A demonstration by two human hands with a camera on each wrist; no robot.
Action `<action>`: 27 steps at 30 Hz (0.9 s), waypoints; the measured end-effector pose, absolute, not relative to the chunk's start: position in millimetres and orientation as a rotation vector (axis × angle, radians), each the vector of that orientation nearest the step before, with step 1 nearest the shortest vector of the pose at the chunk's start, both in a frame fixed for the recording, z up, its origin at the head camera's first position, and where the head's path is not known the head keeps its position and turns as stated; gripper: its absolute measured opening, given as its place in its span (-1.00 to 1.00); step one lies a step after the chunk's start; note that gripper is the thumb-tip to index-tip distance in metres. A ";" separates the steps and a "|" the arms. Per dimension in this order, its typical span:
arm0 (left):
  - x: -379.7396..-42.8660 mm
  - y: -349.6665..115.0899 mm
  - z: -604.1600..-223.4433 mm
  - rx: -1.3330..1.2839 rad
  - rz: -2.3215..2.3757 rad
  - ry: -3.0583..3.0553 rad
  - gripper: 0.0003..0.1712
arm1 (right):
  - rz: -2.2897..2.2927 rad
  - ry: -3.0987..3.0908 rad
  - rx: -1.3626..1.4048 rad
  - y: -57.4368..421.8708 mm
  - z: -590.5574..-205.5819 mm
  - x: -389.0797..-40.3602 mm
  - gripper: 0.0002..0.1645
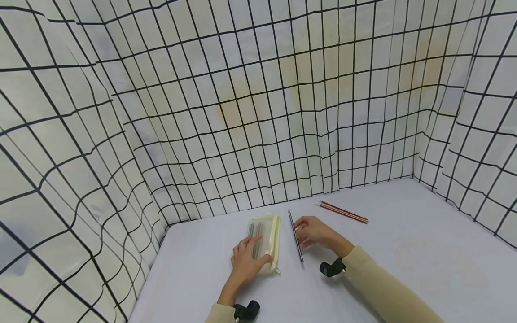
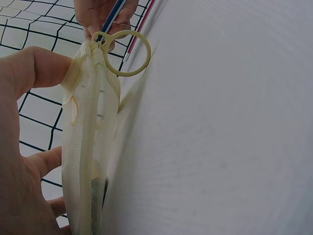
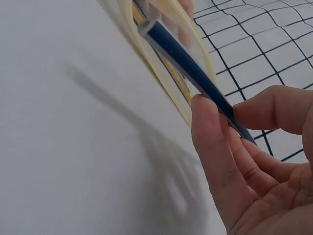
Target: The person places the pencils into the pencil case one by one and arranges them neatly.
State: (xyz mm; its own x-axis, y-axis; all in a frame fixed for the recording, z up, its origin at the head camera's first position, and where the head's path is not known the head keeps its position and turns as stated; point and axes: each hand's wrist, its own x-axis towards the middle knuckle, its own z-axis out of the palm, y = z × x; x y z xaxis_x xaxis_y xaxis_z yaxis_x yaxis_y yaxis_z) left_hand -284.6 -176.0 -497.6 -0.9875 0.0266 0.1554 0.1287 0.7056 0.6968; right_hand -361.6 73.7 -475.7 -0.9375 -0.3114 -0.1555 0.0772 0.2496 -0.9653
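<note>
A pale yellow zip pencil pouch [image 1: 275,237] with see-through mesh lies on the white table, with several pencils inside. My left hand [image 1: 245,261] rests on it from above, fingers spread over the mesh and thumb near the zip edge. At the zip's end hangs a cream ring pull [image 2: 146,54], seen in the left wrist view. Just right of the pouch, my right hand [image 1: 317,232] pinches a blue-and-white striped pencil [image 3: 186,63] between thumb and fingers. That pencil's flat, unsharpened-looking end faces the right wrist camera, and its shadow falls on the tabletop.
Two red pencils [image 1: 343,212] lie side by side on the table, beyond the right hand. White cloth walls [image 1: 258,148] with a black grid enclose the table's back and sides. A small black camera [image 1: 332,268] is worn at the right wrist, another [image 1: 247,310] at the left.
</note>
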 end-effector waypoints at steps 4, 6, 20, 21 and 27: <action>-284.8 -176.0 -497.2 -0.132 -1.139 -2.776 -0.07 | -1.707 2.218 -0.232 66.8 -477.7 -360.0 -0.57; -284.9 -176.3 -497.1 -0.131 -1.135 -2.775 -0.07 | -1.696 2.216 -0.233 63.3 -478.7 -359.8 -0.59; -284.0 -175.1 -496.1 -0.136 -1.131 -2.778 -0.07 | -1.678 2.188 -0.218 37.7 -481.0 -359.4 -0.66; -283.9 -175.0 -496.2 -0.135 -1.135 -2.777 -0.07 | -1.684 2.176 -0.215 35.8 -481.0 -360.0 -0.67; -284.0 -174.6 -497.0 -0.124 -1.146 -2.769 -0.08 | -1.734 2.111 -0.199 27.1 -480.9 -364.0 -0.69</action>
